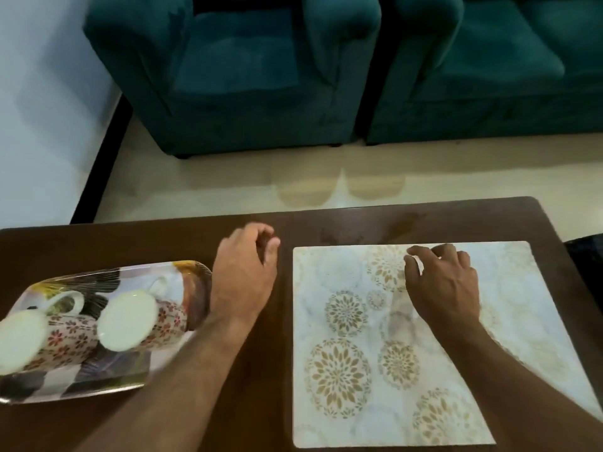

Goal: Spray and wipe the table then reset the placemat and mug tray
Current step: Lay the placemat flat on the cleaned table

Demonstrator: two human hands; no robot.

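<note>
A white placemat (368,415) with gold flower prints lies flat on the right half of the dark brown table (137,246). My right hand (443,285) rests on its far part, fingers loosely bent, holding nothing. On the left stands a patterned tray (195,275) with two upside-down floral mugs (130,321), the second mug (23,340) at the frame's left edge. My left hand (248,269) hovers over bare table between the tray and the placemat, fingers loosely curled and empty.
Two teal armchairs (248,70) stand beyond the table on a pale floor. A white wall with a dark skirting runs along the left. Damp marks (342,234) show on the table's far edge. Something dark (587,252) sits off the table's right edge.
</note>
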